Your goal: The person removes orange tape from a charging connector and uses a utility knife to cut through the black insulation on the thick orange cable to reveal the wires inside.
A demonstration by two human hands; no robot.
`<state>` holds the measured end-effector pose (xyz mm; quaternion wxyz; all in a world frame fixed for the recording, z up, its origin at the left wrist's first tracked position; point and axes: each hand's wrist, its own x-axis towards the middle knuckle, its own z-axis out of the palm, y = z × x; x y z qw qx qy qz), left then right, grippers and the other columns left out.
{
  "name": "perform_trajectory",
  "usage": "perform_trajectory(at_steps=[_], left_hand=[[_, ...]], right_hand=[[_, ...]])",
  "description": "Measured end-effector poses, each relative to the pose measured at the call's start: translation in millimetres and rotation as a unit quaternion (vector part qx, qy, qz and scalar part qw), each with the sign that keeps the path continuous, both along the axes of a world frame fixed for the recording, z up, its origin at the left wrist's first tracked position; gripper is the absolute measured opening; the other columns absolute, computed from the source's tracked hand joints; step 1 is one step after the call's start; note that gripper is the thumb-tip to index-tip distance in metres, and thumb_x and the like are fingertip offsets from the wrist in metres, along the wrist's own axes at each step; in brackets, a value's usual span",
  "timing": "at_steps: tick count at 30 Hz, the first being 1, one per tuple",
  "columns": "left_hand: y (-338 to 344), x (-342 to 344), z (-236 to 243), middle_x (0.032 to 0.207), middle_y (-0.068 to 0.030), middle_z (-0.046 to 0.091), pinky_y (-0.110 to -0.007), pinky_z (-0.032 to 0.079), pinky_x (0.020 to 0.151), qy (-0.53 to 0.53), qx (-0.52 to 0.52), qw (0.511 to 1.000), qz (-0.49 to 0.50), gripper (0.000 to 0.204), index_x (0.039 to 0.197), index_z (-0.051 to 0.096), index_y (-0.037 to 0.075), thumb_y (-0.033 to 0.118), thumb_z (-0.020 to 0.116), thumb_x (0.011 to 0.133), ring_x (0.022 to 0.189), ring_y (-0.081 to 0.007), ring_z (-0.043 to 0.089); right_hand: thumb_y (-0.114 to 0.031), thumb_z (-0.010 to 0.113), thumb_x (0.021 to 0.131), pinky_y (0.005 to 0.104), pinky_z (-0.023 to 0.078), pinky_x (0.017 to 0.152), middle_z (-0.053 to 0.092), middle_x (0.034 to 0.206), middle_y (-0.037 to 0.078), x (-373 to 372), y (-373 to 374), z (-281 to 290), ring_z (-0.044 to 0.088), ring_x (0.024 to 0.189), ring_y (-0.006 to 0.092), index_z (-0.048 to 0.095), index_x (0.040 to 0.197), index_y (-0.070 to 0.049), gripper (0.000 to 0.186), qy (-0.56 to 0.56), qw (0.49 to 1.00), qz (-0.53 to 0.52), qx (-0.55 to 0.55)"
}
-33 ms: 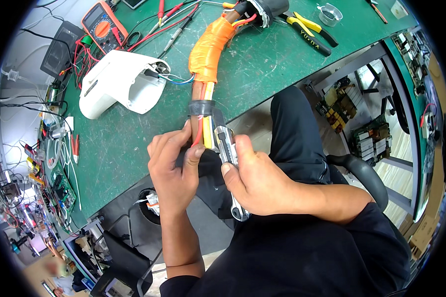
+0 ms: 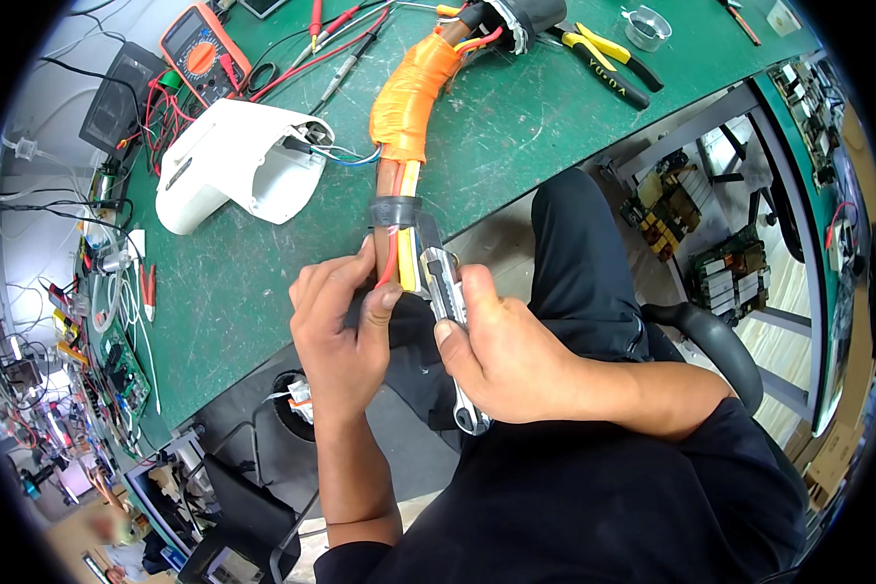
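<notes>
Over the bench's near edge runs a thick cable bundle (image 2: 407, 107) wrapped in orange tape, with brown, red and yellow strands bare at its near end. A black tape band (image 2: 395, 211) circles those strands. My left hand (image 2: 341, 326) pinches the bundle's near end between thumb and fingers, just below the band. A silver-handled utility knife (image 2: 445, 287) with a dark blade is gripped in my right hand (image 2: 501, 355). Its blade lies close alongside the yellow strand and band; whether it touches them I cannot tell.
On the green bench (image 2: 253, 292) lie a white plastic housing (image 2: 209, 161) wired to the bundle, an orange multimeter (image 2: 201, 58), test leads and yellow-black pliers (image 2: 608, 68). Circuit boards (image 2: 117, 365) and loose wires crowd the left. A chair (image 2: 720, 341) and shelf stand right.
</notes>
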<state>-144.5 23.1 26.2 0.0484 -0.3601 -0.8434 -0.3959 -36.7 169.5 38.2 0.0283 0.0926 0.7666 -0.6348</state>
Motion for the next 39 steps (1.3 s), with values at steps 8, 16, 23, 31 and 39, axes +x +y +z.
perform_trajectory(at_steps=[8,16,23,31,39], left_hand=[[3,3,2,0.088,-0.0087,0.066,-0.034,0.041,0.082,-0.019,0.011,1.000,0.013,0.032,0.108,0.068,0.000,0.022,0.072,0.085,0.082,-0.0230,0.058],[5,5,2,0.086,-0.0087,0.065,-0.033,0.041,0.082,-0.037,0.025,0.999,0.025,0.030,0.105,0.068,0.000,0.023,0.069,0.087,0.081,-0.0223,0.057],[4,4,1,0.087,-0.0090,0.066,-0.033,0.041,0.082,-0.041,0.025,0.999,0.026,0.029,0.105,0.067,0.000,0.021,0.070,0.086,0.081,-0.0225,0.058],[2,3,1,0.089,-0.0096,0.067,-0.034,0.041,0.084,-0.044,0.026,0.999,0.015,0.030,0.105,0.067,-0.001,0.020,0.073,0.084,0.083,-0.0231,0.059],[2,1,1,0.089,-0.0091,0.067,-0.034,0.040,0.085,-0.051,0.029,0.998,0.010,0.032,0.106,0.068,-0.001,0.019,0.074,0.082,0.083,-0.0227,0.060]], right_hand=[[-0.008,0.049,0.092,0.0546,0.045,0.057,0.055,0.061,0.028,9,3,0,0.058,0.060,0.0488,0.030,0.103,0.008,0.027,-0.014,0.998,-0.010,-0.055],[-0.010,0.048,0.093,0.0539,0.045,0.058,0.056,0.062,0.027,0,22,1,0.058,0.062,0.0484,0.034,0.106,0.010,0.028,0.036,0.999,-0.026,-0.022],[-0.010,0.047,0.094,0.0539,0.045,0.061,0.057,0.066,0.029,-11,29,10,0.059,0.065,0.0479,0.034,0.107,0.011,0.028,-0.005,1.000,0.013,-0.013],[-0.010,0.047,0.093,0.0535,0.047,0.064,0.058,0.067,0.029,-13,29,17,0.059,0.066,0.0484,0.034,0.105,0.012,0.028,-0.034,0.999,0.030,-0.018],[-0.010,0.048,0.093,0.0545,0.047,0.058,0.056,0.062,0.030,-12,17,9,0.059,0.060,0.0489,0.033,0.097,0.009,0.025,-0.032,0.999,0.014,0.007]])
